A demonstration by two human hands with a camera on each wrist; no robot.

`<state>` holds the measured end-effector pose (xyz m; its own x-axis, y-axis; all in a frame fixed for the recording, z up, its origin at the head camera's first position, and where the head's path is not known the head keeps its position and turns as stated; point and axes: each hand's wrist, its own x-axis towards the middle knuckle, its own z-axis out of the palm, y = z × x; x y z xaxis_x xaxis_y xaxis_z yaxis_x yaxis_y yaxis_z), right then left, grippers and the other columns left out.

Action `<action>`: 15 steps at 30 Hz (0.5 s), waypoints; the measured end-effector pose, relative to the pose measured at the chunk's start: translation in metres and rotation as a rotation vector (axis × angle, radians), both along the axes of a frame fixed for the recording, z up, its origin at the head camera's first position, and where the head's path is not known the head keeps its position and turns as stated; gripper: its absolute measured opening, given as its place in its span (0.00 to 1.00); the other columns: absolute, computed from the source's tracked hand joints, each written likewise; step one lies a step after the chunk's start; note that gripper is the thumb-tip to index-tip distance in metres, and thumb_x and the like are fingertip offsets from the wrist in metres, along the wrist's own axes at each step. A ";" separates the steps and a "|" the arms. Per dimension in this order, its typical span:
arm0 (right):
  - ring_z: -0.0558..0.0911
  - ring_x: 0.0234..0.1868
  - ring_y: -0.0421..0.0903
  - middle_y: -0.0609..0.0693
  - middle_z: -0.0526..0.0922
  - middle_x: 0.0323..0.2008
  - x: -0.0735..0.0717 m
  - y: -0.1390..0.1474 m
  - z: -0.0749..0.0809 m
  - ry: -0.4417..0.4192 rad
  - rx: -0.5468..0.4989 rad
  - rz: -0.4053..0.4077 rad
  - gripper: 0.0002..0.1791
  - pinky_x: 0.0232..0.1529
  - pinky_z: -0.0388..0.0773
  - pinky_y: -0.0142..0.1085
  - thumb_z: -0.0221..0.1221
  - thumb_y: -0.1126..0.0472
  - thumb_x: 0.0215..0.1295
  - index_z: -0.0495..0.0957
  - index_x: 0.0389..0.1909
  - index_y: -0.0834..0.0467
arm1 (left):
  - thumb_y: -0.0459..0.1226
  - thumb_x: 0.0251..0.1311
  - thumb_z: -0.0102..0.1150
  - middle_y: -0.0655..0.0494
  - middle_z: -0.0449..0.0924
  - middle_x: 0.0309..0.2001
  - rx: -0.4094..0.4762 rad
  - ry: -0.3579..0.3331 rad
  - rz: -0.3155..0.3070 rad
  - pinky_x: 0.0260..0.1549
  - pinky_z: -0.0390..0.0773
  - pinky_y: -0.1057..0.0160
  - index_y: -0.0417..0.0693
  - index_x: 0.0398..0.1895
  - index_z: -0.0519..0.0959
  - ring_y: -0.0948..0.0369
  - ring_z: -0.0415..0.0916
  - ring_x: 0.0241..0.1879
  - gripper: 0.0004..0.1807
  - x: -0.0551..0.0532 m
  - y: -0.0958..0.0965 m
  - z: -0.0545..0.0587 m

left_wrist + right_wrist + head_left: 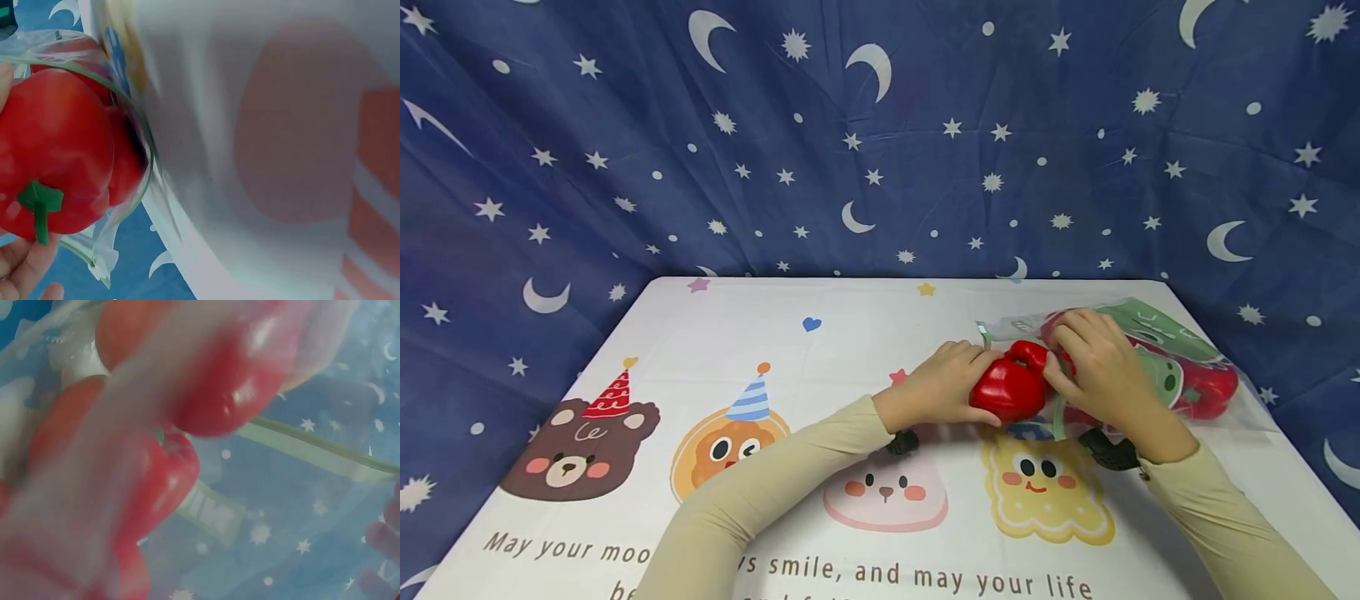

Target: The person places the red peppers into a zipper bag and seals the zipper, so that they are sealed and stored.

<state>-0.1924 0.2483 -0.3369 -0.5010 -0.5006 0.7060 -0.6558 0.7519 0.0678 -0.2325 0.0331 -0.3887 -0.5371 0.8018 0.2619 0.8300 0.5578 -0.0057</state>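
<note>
My left hand (942,385) grips a red bell pepper (1009,390) from its left side, at the mouth of a clear zip bag (1150,323) with green print. In the left wrist view the green stem (41,201) shows, and the green-edged bag rim (150,140) curves behind the pepper. My right hand (1103,371) holds the bag near its mouth with curled fingers; its exact hold is partly hidden. More red peppers (1208,390) lie inside the bag. Through the plastic, the right wrist view shows several peppers (165,481), partly blurred.
A white table cover (850,333) with cartoon prints and lettering lies beneath. Behind and at the sides hangs a dark blue curtain (820,150) with moons and stars. The bag's far end (1255,417) lies near the table's right edge.
</note>
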 end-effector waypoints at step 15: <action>0.72 0.34 0.56 0.59 0.75 0.27 0.000 0.003 0.000 0.004 0.014 -0.012 0.06 0.38 0.72 0.51 0.52 0.63 0.45 0.71 0.21 0.64 | 0.70 0.46 0.54 0.58 0.78 0.49 -0.002 0.156 0.115 0.51 0.70 0.62 0.51 0.59 0.70 0.62 0.71 0.48 0.44 -0.003 0.002 0.003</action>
<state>-0.1922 0.2517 -0.3367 -0.5042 -0.5048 0.7007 -0.6465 0.7585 0.0812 -0.2353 0.0349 -0.3860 -0.5780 0.7383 0.3477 0.7498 0.6486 -0.1307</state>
